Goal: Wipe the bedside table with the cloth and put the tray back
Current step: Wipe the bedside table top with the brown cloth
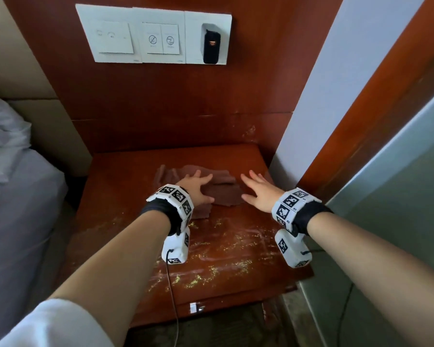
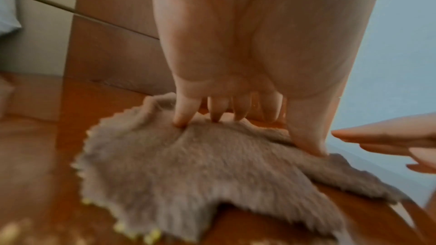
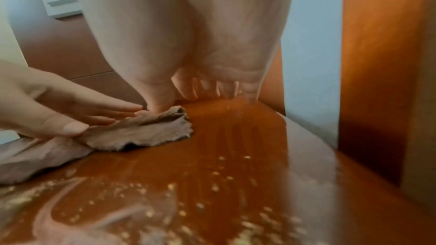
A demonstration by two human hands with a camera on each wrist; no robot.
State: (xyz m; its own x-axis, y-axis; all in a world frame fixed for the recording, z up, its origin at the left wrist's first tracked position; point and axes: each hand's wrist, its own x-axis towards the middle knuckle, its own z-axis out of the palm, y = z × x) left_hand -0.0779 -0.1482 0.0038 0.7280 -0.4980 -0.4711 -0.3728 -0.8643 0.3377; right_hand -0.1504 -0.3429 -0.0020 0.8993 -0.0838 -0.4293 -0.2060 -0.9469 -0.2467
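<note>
A brown cloth lies crumpled near the back of the reddish wooden bedside table. My left hand rests on the cloth's left part, fingers spread, fingertips and thumb pressing into the fabric. My right hand is open just right of the cloth, fingers stretched over bare wood. Its thumb is at the cloth's edge. Yellow crumbs and smeared streaks cover the table's front half. No tray is in view.
A wood wall panel with white switch plates and a black plug-in device backs the table. A bed stands at the left. At the right, a white wall adjoins the table, with a wood frame and glass pane beyond.
</note>
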